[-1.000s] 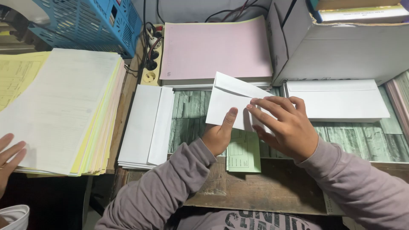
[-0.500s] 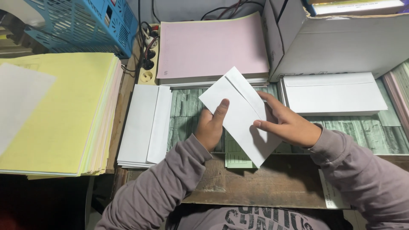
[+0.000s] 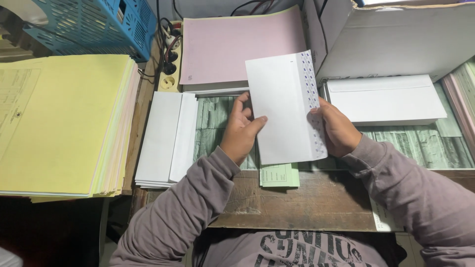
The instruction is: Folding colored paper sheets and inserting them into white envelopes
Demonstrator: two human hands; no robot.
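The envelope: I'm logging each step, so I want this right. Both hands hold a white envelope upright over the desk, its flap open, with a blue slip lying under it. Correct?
Not quite. The slip under the envelope is green, not blue, as the head view shows. The rest stands: the left hand and the right hand hold the white envelope upright, flap open.

White envelope (image 3: 284, 111), flap open, upright, held above desk
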